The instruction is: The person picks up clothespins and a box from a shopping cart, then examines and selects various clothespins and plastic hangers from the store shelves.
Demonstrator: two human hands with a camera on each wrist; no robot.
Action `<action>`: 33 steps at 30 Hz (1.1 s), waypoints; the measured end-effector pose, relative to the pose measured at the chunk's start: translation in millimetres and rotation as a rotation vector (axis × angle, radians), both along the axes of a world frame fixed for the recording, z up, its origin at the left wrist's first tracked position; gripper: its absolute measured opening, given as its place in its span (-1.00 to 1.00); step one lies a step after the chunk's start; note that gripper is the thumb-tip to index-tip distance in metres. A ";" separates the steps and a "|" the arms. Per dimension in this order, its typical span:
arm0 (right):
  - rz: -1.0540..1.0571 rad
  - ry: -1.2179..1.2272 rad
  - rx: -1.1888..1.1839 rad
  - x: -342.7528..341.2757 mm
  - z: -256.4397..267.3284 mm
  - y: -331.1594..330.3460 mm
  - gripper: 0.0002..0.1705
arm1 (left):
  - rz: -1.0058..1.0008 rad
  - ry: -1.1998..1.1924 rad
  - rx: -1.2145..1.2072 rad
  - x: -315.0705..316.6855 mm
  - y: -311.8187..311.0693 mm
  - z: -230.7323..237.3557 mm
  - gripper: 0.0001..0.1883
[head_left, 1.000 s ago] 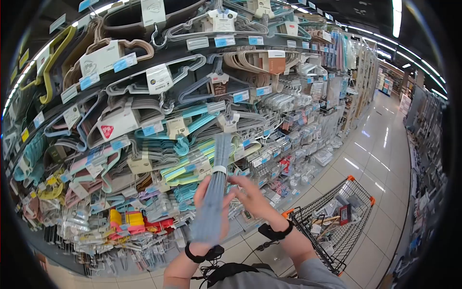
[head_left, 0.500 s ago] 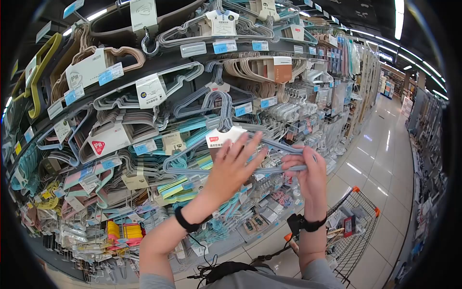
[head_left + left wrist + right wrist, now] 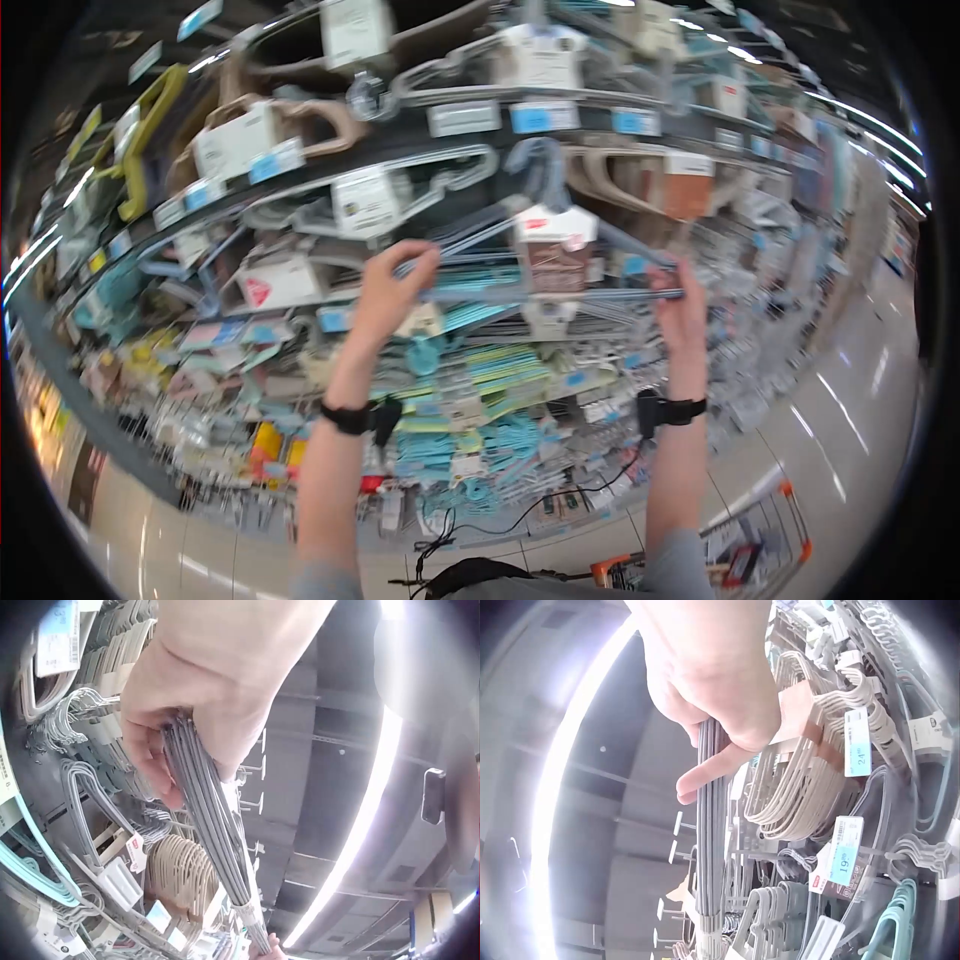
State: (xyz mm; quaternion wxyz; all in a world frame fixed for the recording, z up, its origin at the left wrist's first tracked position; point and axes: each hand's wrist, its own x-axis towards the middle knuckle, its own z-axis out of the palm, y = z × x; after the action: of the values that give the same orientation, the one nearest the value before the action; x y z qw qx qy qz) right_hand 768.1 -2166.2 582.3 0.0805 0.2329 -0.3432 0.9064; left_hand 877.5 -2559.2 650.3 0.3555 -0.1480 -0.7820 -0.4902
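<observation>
A bundle of grey-blue hangers (image 3: 620,240) with a white and brown label (image 3: 556,252) is held up in front of the shelves, hooks upward. At its left end the left hand (image 3: 385,295) grips the hangers; the left wrist view shows this hand (image 3: 199,712) with its fingers curled round the stacked bars (image 3: 214,817). The right hand (image 3: 682,310) holds the opposite end, and in the right wrist view that hand (image 3: 712,697) has thumb and fingers on either side of the bars (image 3: 711,862).
Racks of hangers in many colours, such as beige hangers (image 3: 802,780) and teal hangers (image 3: 490,285), fill the wall in front. A wire cart (image 3: 790,540) with goods stands on the tiled floor at the lower right. Cables hang between the forearms.
The hangers have turned from edge-on to face-on, then moved up and right. The left hand has left the label for the left end. The head view has swung left.
</observation>
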 end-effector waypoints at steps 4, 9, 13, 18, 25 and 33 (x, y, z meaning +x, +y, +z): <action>-0.023 0.033 -0.032 -39.4 3.8 -1.9 -0.56 | 0.013 0.035 0.028 -18.3 11.8 10.2 -0.71; -0.018 0.018 -0.024 -56.7 3.6 -4.2 -0.55 | 0.096 0.010 -0.002 -26.8 18.1 11.8 -0.76; -0.043 -0.009 0.029 -56.7 6.4 -7.8 -0.54 | 0.130 -0.057 0.114 -38.8 20.0 4.7 -0.74; -0.053 0.005 0.062 -54.4 13.7 -17.7 -0.58 | 0.135 -0.066 0.166 -54.5 13.5 -6.0 -0.74; -0.090 -0.186 0.173 -62.5 11.4 -22.9 -0.59 | 0.265 0.027 0.100 -73.4 16.2 -16.5 -0.72; -0.373 -0.047 0.280 -51.9 16.9 -27.1 -0.63 | 0.448 0.111 -0.042 -93.0 16.3 -38.9 -0.63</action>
State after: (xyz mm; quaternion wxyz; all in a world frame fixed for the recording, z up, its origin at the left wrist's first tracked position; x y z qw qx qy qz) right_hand 716.1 -2193.3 599.2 0.2052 0.1531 -0.5045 0.8246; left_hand 784.5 -2542.9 611.4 0.4947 -0.0049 -0.7845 -0.3740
